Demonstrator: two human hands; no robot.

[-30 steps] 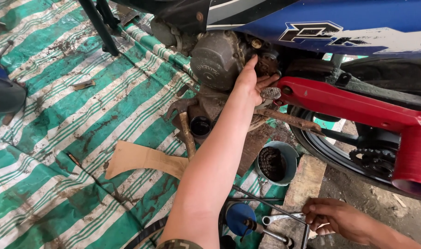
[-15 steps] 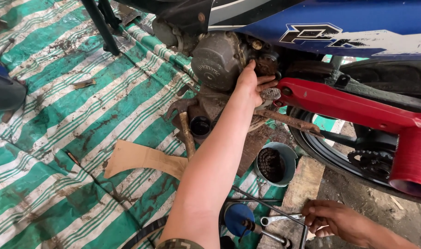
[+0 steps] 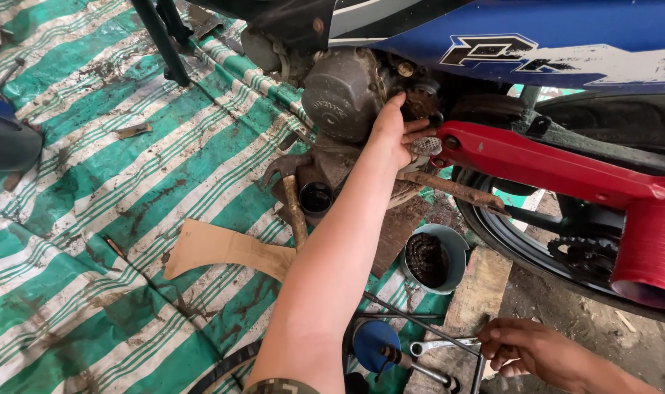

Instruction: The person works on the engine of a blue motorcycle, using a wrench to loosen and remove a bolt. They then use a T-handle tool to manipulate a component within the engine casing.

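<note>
1. The left hand (image 3: 392,135) reaches up to the motorcycle engine (image 3: 343,91), its grip released: the thumb lies flat against the grey engine cover and the fingers spread towards the small greasy sprocket (image 3: 422,102) just beside them, grasping nothing that can be seen.
2. The right hand (image 3: 531,349) rests low at the edge of a wooden plank (image 3: 478,292), fingers curled over the end of one silver spanner (image 3: 442,345); whether that grip is clenched tight cannot be told.
3. One drive chain lies coiled in one grey tub (image 3: 453,248), between the two hands and well below the left one.
4. One red swingarm (image 3: 551,168) runs rightwards from just beside the left fingertips.
5. One torn piece of cardboard (image 3: 223,248) lies on the green-and-white striped tarpaulin (image 3: 128,190).
6. One blue round lid (image 3: 372,339) sits near the spanner.
</note>
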